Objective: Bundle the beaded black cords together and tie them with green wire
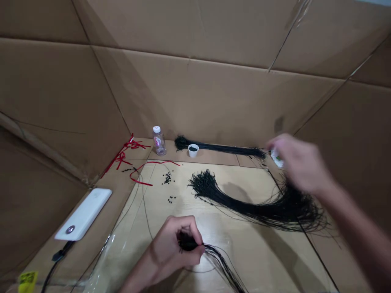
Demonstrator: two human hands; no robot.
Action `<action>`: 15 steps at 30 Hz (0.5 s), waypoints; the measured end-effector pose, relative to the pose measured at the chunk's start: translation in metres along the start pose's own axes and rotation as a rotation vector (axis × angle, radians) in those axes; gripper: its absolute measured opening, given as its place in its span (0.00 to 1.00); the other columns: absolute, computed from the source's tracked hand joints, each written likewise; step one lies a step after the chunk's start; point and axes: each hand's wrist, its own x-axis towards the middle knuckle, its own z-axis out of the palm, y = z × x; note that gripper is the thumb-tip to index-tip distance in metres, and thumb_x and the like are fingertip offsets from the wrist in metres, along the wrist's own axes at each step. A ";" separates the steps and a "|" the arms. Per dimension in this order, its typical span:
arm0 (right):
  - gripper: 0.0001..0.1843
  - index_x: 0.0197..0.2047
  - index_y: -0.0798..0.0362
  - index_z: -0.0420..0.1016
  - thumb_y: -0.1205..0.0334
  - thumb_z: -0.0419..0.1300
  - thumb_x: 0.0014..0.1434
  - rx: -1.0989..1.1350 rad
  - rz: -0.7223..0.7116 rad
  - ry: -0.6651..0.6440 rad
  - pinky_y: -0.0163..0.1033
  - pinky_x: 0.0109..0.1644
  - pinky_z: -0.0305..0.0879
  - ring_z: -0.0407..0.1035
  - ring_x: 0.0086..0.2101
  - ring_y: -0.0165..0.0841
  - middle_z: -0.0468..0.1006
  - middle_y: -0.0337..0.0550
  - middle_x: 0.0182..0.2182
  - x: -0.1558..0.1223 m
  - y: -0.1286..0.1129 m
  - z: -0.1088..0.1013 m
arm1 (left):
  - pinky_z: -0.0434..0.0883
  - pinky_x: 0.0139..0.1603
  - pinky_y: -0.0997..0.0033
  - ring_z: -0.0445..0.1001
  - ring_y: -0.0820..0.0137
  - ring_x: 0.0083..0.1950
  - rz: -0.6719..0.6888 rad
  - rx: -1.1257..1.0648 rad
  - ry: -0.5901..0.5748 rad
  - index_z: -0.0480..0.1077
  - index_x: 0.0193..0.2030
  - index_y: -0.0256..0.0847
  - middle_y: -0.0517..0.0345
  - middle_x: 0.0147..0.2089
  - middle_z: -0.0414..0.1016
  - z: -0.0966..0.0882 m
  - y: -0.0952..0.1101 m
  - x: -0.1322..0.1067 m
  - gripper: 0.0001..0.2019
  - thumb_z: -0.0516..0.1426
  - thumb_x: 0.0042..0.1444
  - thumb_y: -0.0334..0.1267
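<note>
Head view, and the left hand is front and centre, low over the pale board, fingers curled in, thumb and forefinger pinched tight on a bunch of black strands! The dark ends bunch up inside the curl, and the free lengths spill out past the fingertips towards the lower right.

Over to the right hand, all blur, above the right end of the big black bundle and close to a white packet. How far open it is, whether it grips anything, whether it touches the bundle: cannot tell!

That bundle bows across the board, its knotted end on the left. Behind it, a straighter back bundle lies along the wall, a cup just in front, a bottle upright to the left. Beads sit scattered nearby, beside a curling red ribbon.
</note>
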 end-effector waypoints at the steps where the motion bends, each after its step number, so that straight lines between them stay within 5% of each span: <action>1: 0.21 0.46 0.50 0.79 0.52 0.47 0.80 0.017 -0.054 -0.071 0.50 0.52 0.74 0.76 0.42 0.41 0.83 0.47 0.43 0.005 -0.002 0.017 | 0.66 0.34 0.72 0.72 0.71 0.32 0.006 -0.011 0.014 0.75 0.32 0.38 0.57 0.32 0.79 0.001 -0.001 0.001 0.05 0.67 0.53 0.33; 4: 0.21 0.36 0.49 0.78 0.51 0.51 0.77 0.056 -0.172 -0.226 0.51 0.49 0.74 0.75 0.38 0.44 0.81 0.48 0.34 0.004 -0.009 0.085 | 0.67 0.35 0.72 0.73 0.71 0.33 0.027 -0.019 0.049 0.75 0.31 0.37 0.57 0.32 0.79 0.002 -0.002 0.004 0.05 0.67 0.51 0.32; 7: 0.14 0.44 0.50 0.79 0.50 0.57 0.73 0.106 -0.207 -0.252 0.57 0.57 0.71 0.72 0.48 0.51 0.81 0.55 0.44 -0.013 -0.017 0.131 | 0.65 0.34 0.73 0.71 0.72 0.31 0.027 -0.022 0.085 0.74 0.30 0.37 0.58 0.30 0.78 -0.002 -0.002 0.006 0.06 0.67 0.49 0.31; 12: 0.17 0.59 0.49 0.71 0.50 0.49 0.79 0.264 -0.101 -0.203 0.53 0.63 0.65 0.69 0.56 0.47 0.75 0.54 0.54 -0.059 -0.048 0.109 | 0.66 0.33 0.74 0.72 0.73 0.30 0.031 -0.067 0.105 0.74 0.30 0.37 0.58 0.29 0.78 -0.014 0.004 0.012 0.06 0.68 0.49 0.30; 15: 0.19 0.50 0.47 0.74 0.44 0.48 0.79 0.673 0.049 -0.594 0.45 0.58 0.67 0.72 0.50 0.41 0.78 0.45 0.47 -0.084 -0.074 0.092 | 0.65 0.33 0.75 0.71 0.73 0.30 0.051 -0.053 0.105 0.75 0.31 0.37 0.61 0.29 0.77 -0.020 0.009 0.020 0.06 0.68 0.49 0.29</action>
